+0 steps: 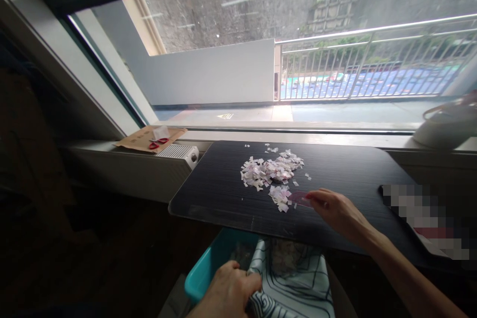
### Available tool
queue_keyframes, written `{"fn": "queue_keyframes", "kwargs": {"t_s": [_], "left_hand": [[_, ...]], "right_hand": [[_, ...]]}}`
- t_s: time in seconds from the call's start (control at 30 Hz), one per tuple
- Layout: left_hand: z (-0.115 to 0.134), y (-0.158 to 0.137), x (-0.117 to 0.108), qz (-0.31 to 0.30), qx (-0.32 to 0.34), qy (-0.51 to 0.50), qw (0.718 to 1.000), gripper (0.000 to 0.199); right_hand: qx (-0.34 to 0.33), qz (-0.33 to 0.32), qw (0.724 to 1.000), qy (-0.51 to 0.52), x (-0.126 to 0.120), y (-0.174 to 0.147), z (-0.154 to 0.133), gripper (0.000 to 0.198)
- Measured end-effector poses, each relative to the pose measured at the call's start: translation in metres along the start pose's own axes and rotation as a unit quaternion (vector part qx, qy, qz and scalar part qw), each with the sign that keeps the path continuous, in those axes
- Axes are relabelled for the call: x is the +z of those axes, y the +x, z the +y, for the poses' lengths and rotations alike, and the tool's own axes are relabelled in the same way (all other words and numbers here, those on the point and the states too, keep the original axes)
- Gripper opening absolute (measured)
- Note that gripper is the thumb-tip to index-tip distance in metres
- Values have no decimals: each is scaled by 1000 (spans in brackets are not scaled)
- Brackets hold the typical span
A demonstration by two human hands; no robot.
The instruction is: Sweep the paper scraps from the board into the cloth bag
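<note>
- A pixelated block (425, 218) hides whatever lies at the right end of the worktop (223, 194), and the frame's right edge cuts it off.
- The left side of the view is too dark to make out.
- The bin (208, 268) below the worktop's near edge shows only a teal corner; a patterned bag (294, 283) lines and covers the rest, and what lies inside is blurred.
- The left hand (227, 293) is cut off by the bottom edge; its fingers are curled around the bag's rim at the bin's corner.
- The right hand (339, 211) lies on the worktop, fingers stretched out and close together, their tips on a small pink card (300, 199).
- The card is partly hidden by the fingertips; what kind of card it is cannot be told.
- A pile of paper scraps (272, 169) lies mid-worktop; a smaller clump (279, 198) sits just beside the card's left edge, between the big pile and the near edge.
- The bin stands below that clump.
- On the sill at the left, red scissors (158, 144) rest on a brown envelope (149, 138), well apart from both hands.
</note>
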State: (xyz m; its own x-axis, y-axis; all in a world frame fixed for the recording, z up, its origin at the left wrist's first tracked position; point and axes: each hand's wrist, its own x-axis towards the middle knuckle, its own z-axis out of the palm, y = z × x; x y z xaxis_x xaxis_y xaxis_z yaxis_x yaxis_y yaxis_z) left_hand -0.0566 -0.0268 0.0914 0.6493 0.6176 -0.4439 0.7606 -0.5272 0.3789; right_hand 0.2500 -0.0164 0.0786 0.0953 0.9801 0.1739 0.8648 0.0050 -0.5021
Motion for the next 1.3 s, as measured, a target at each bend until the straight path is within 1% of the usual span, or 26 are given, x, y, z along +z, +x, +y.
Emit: {"fn": "queue_keyframes", "kwargs": {"t_s": [0.13,0.23,0.3,0.4,0.53,0.6,0.7,0.87,0.93,1.0,1.03,1.1,1.23,1.3], "left_hand": [[1,8,-1,-32,21,-4,999,24],[3,17,0,-51,42,5,998,17],[3,19,2,-53,53,18,997,15],[1,19,7,-63,69,16,995,12],[0,21,8,-62,74,22,995,13],[4,25,9,-61,80,36,994,15],[15,30,11,-58,102,63,991,17],[30,33,15,-53,138,103,984,14],[33,34,14,-66,148,113,980,13],[37,35,12,-72,151,124,978,14],[39,35,11,-70,150,131,977,14],[44,35,9,-66,153,141,976,14],[54,35,3,-86,166,169,968,14],[56,36,2,-88,167,176,966,11]], "right_hand": [[-33,-25,999,17,7,2,-16,29],[-62,-25,997,33,16,14,-29,31],[-59,-8,998,32,17,20,-33,32],[-51,12,998,18,9,16,-27,30],[-30,29,999,-13,-1,-7,-7,30],[-29,23,999,-12,0,-16,1,29],[-30,16,999,7,4,-22,8,29],[8,80,997,-3,8,-27,14,27],[1,69,998,12,11,-33,10,26],[-20,35,998,45,15,-38,3,25],[-29,21,998,60,17,-39,0,25],[-36,17,996,80,20,-38,-3,26],[-12,60,997,55,23,-24,4,27],[-6,63,997,36,25,-20,5,28]]}}
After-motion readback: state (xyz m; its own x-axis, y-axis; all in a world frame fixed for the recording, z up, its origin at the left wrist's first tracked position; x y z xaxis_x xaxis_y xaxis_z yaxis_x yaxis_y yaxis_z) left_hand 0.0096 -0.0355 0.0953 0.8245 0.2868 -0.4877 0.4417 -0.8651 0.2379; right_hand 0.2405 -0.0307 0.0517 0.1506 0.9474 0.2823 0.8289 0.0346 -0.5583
